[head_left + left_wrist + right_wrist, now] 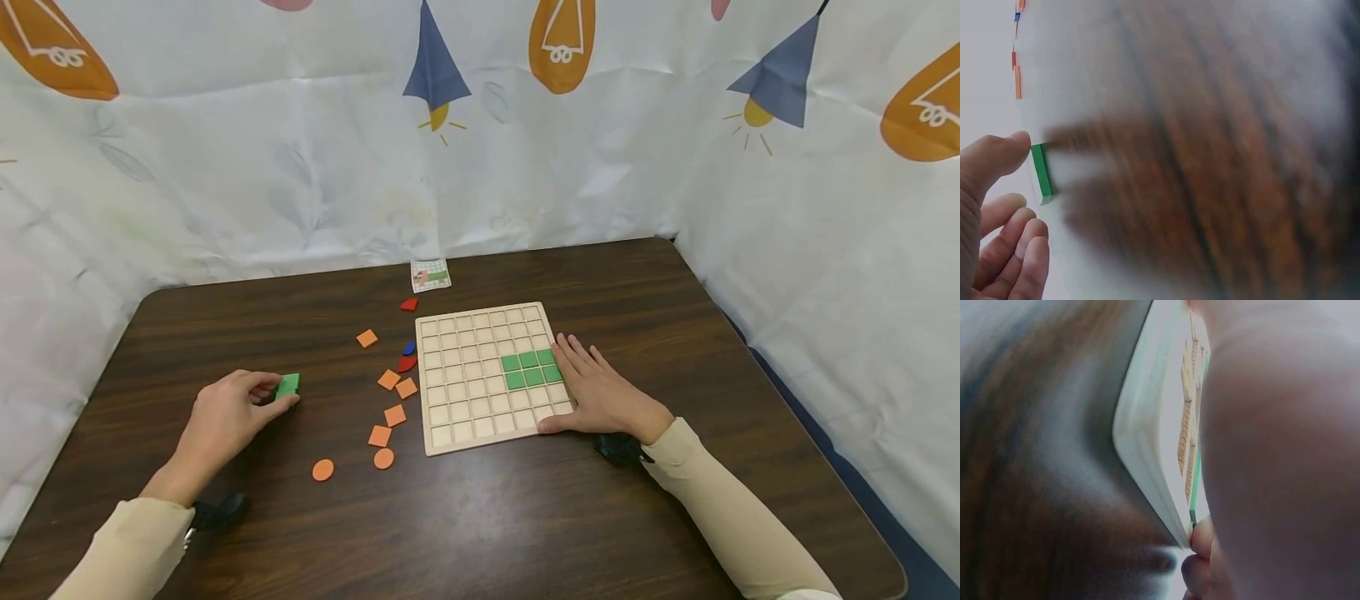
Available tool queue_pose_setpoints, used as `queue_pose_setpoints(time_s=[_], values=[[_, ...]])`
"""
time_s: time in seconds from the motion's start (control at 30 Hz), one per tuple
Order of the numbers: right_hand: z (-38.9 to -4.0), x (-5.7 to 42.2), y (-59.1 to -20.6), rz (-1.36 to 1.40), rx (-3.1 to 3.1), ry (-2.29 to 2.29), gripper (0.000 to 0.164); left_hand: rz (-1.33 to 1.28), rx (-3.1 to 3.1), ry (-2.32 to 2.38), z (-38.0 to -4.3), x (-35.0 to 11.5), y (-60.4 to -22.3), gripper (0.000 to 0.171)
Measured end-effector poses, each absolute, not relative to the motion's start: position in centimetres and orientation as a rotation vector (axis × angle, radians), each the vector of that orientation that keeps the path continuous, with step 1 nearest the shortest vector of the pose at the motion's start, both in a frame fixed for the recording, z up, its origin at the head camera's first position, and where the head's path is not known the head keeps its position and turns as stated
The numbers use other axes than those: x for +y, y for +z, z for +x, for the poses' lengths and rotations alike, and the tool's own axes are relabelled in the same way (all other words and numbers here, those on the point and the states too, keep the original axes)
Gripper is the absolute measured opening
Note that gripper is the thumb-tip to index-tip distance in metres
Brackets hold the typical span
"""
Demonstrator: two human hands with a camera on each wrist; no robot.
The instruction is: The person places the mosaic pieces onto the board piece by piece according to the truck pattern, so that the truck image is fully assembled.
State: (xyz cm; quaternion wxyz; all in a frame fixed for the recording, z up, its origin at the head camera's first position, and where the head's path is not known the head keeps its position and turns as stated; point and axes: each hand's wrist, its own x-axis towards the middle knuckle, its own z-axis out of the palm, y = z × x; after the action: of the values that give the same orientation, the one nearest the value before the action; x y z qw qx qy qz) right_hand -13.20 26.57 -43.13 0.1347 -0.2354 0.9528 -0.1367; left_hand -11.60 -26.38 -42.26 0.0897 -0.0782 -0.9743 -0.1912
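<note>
On the left of the table, my left hand [228, 412] has its thumb and fingers around a small green square tile [288, 384]. In the left wrist view the green tile [1041, 174] appears edge-on, thumb at one end and fingertips by the other, close to the tabletop. A pale wooden grid board [465, 392] lies near the middle, with a block of green tiles [533, 377] set in its right side. Against the board's right edge rests my right hand [600, 396], fingers extended, thumb at the near corner.
Between my left hand and the board lie several orange squares [388, 379], two orange discs [323, 470], red pieces [407, 363] and a blue piece [408, 348]. A small printed card [431, 276] sits at the far table edge, before a patterned white curtain [337, 167].
</note>
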Motion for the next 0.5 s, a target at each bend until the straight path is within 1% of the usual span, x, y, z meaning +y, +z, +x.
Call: queue_pose_setpoints(time_s=[0.17,0.5], values=[[-13.17,26.51,-43.03,-0.672,2.753,-0.399,0.129,-0.212,-2.914,-0.583,-11.36,-26.70,-42.21,0.041],[-13.25,26.51,-43.16,-0.659,2.744,-0.381,0.130,-0.221,-2.944,-0.629,-11.01,-26.88,-42.22,0.033]])
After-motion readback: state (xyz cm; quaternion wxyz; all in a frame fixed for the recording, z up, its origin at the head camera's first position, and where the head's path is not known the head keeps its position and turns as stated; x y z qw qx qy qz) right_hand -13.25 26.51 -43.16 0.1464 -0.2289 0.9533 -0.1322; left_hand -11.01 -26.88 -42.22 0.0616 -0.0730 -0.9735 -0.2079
